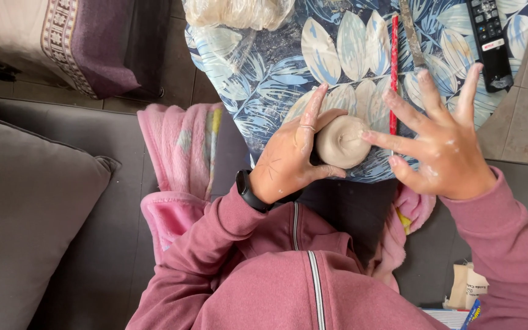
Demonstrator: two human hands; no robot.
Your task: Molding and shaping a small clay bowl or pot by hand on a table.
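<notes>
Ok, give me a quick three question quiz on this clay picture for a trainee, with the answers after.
1. True or false: the left hand cups the clay lump.
2. Which part of the right hand touches the clay? A) palm B) a fingertip C) wrist
3. What thin red thing lies on the leaf-print cloth beyond the clay?

Key:
1. True.
2. B; the other fingers are spread open.
3. A red stick tool, beside a metal blade and a black remote.
</notes>
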